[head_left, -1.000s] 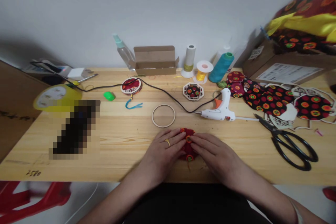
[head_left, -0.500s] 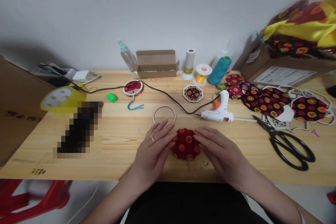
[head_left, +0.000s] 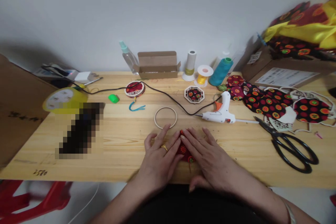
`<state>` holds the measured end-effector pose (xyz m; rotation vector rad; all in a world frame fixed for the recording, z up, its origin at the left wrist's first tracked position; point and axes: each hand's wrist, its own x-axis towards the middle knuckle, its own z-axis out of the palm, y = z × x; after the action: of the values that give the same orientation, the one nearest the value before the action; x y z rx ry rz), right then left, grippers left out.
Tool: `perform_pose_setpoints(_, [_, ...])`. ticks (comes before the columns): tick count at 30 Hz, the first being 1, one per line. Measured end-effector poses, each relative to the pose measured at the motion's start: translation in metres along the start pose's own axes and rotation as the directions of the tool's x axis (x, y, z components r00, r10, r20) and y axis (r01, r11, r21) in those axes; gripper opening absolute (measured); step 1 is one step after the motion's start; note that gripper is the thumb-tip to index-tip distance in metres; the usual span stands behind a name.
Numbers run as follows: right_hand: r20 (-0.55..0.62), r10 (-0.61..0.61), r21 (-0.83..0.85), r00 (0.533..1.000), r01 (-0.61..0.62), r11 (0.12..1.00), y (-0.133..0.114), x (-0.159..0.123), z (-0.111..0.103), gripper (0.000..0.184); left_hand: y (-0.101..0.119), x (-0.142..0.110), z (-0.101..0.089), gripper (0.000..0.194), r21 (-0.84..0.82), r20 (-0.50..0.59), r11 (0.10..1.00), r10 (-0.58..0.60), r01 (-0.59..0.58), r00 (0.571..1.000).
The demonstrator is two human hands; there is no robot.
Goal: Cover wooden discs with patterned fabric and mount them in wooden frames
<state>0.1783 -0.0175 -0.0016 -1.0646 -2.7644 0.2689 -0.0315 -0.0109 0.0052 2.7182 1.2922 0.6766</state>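
A round dark red piece of flower-print fabric lies on the table close to its front edge, mostly hidden under my hands. My left hand, with a gold ring, rests over its left side, fingers stretched out. My right hand lies flat across its right side, its fingertips beside those of the left. Both hands are open and press on the cloth without gripping it. A short thread hangs from the fabric's near edge. Just beyond my left fingertips lies a thin wooden ring.
A white glue gun and black scissors lie to the right, near printed fabric. Behind stand a small open cardboard box, a teal thread cone and a spool. A black cord crosses the table.
Both hands have come inward from the sides of the fabric piece onto its top, covering most of it. The camera view has shifted slightly.
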Motion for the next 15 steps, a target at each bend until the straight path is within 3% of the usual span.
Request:
perform_pose_setpoints(9, [0.106,0.016,0.033,0.994,-0.019,0.999,0.0,0.0037,-0.0039,0.103,-0.0022,-0.0004,-0.0006,0.027,-0.002,0.024,1.0,-0.024,0.024,0.999])
perform_pose_setpoints(15, [0.086,0.02,0.062,0.996,-0.026,0.998,0.0004,0.0017,-0.0046,0.102,-0.0047,-0.0035,0.0028,0.029,-0.045,0.025,0.999,-0.026,0.027,0.999])
